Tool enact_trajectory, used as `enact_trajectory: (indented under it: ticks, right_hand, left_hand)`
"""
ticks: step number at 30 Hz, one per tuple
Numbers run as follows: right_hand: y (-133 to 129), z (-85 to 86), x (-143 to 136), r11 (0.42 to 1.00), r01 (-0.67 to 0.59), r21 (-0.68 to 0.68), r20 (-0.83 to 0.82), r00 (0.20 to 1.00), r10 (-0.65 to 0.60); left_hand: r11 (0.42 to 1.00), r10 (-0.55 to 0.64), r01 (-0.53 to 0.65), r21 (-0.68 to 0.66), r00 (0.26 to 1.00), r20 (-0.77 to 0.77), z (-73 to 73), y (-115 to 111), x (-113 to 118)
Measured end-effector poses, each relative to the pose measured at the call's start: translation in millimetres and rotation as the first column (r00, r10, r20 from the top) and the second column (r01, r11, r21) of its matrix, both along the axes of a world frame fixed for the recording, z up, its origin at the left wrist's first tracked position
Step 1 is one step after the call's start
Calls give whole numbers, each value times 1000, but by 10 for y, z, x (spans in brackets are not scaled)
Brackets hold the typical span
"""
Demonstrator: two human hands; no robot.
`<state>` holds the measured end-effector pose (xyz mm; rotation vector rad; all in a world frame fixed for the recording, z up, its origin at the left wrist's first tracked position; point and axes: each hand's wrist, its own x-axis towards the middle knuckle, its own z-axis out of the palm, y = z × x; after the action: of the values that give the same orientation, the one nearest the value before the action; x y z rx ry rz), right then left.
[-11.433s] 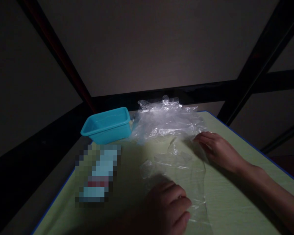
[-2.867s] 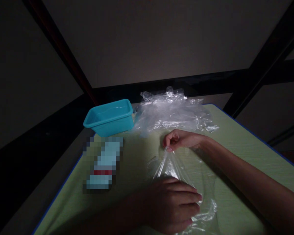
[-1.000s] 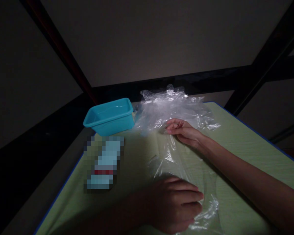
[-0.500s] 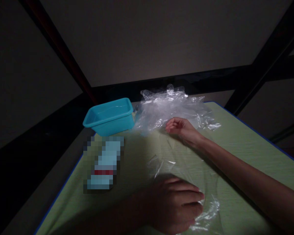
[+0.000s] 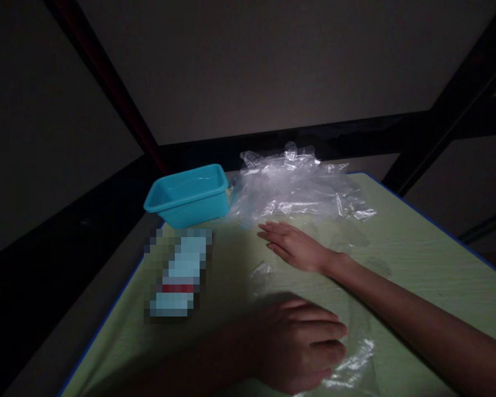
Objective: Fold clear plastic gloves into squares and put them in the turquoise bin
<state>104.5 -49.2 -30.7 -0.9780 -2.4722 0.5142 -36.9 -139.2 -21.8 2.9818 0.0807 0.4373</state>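
Note:
A clear plastic glove point(image 5: 357, 361) lies spread on the table in front of me, its thin film hard to trace. My left hand point(image 5: 300, 344) rests palm down over its near part, fingers stretched to the right and slightly bent. Farther away, my right hand point(image 5: 293, 245) lies flat over the film's far part with its fingers extended to the left; it grips nothing. Just beyond my right hand is a crumpled pile of clear plastic gloves point(image 5: 293, 190), with rounded finger ends showing at its top.
A blue plastic basin point(image 5: 194, 212) stands at the table's far left corner. Nearer on the left lies a pixelated, pale blue oblong object point(image 5: 186, 262) with a red band. The light green table point(image 5: 421, 248) has a blue edge, with a wall behind it.
My right hand has come down from beside the pile, nearer to me, and its curled fingers have straightened flat. My left hand has stayed almost in place.

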Motion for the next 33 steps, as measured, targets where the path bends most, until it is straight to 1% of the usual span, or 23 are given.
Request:
enact_trajectory:
  ticks: [5, 8, 9, 11, 12, 14, 15, 17, 19, 20, 21, 22, 26, 29, 33]
  right_hand:
    - [25, -10, 13, 998, 6, 57, 28, 1000, -8]
    - [30, 60, 30, 997, 13, 77, 2, 1000, -13]
    - [23, 102, 42, 996, 17, 83, -8, 1000, -16]
    - [-20, 205, 77, 995, 20, 95, -19, 1000, -18]
    - [-60, 259, 98, 995, 15, 97, -14, 1000, -14]
    - [-178, 350, 145, 994, -17, 104, 26, 1000, 15]
    - [-252, 380, 168, 994, -46, 101, 46, 998, 42]
    - [-412, 401, 209, 988, -113, 107, 96, 990, 103]
    - [-556, 373, 240, 979, -166, 120, 143, 979, 148]
    - [-614, 347, 251, 973, -189, 131, 146, 975, 169]
    - [-659, 317, 260, 966, -212, 150, 147, 971, 190]
    - [-692, 286, 267, 956, -237, 175, 147, 966, 213]
    - [-732, 195, 277, 914, -314, 256, 169, 946, 278]
    - [-727, 172, 284, 911, -322, 256, 196, 941, 277]
    - [-728, 156, 298, 908, -318, 273, 212, 941, 266]
  left_hand:
    - [1000, 16, -15, -20, 999, 40, -42, -15, -13]
    - [999, 45, -43, -29, 995, 86, -7, -3, -43]
    - [996, 85, -81, -43, 991, 105, 23, 13, -62]
    - [967, 244, -230, -108, 959, 145, 104, 72, -115]
    - [931, 353, -329, -156, 922, 162, 147, 114, -150]
    - [798, 588, -545, -255, 797, 137, 222, 212, -236]
    - [728, 669, -622, -289, 736, 102, 249, 264, -282]
    - [592, 780, -732, -338, 626, 12, 275, 353, -369]
    - [505, 812, -778, -374, 575, -99, 274, 411, -430]
    - [473, 815, -790, -391, 560, -146, 267, 427, -447]
    - [453, 811, -794, -406, 556, -183, 259, 434, -456]
    - [442, 803, -793, -420, 558, -210, 251, 436, -457]
    - [428, 776, -788, -442, 571, -267, 227, 419, -427]
    - [410, 771, -787, -461, 569, -286, 212, 415, -405]
    - [404, 755, -745, -531, 599, -267, 181, 427, -389]
